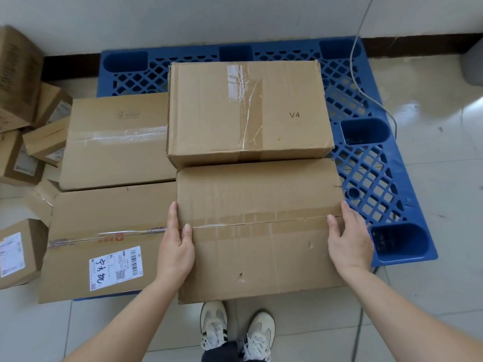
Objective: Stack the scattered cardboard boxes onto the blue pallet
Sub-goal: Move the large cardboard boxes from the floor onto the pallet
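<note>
Box point(258, 231) at lower centre, clamped between left hand point(175, 246) and right hand point(349, 241) at its ends, appears stiff though dented, likely light; end grip suits.

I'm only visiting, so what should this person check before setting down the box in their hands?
1. Grip: left hand and right hand hold opposite sides of the held box: ok.
2. Held box already resting on the blue pallet: cannot tell.
3. Near edge inside the pallet's front: looks past it, but its height is unclear: cannot tell.
4. Room behind: V4 box sits very close; contact: cannot tell.
5. Grey cable lies to the right, away from the held box: ok.
</note>
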### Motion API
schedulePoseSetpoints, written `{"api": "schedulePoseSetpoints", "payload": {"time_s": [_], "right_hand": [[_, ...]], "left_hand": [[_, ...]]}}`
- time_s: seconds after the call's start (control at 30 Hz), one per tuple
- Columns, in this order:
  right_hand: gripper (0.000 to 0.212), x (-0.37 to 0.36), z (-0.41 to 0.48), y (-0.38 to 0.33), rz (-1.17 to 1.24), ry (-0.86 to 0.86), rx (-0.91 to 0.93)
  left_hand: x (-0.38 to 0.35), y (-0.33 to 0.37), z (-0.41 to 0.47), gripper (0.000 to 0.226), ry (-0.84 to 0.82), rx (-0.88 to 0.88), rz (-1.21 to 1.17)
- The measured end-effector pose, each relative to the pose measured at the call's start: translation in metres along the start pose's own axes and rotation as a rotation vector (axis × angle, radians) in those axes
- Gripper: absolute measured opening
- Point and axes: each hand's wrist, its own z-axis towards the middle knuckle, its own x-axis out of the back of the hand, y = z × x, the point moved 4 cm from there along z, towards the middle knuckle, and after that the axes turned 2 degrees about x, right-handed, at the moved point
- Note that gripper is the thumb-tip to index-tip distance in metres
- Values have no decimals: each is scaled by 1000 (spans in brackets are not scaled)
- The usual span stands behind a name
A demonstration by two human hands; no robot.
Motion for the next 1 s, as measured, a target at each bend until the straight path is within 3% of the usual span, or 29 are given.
{"api": "schedulePoseSetpoints", "payload": {"time_s": [0.5, 0.8, 1.0], "right_hand": [[52, -52, 14, 16, -28, -14, 15], [60, -44, 13, 6, -114, -136, -43], [65, -24, -1, -35, -184, -231, 96]], "left_hand": [[-25, -38, 34, 57, -18, 43, 7], [-20, -24, 29, 62, -54, 54, 99], [5, 2, 11, 66, -21, 92, 57]]}}
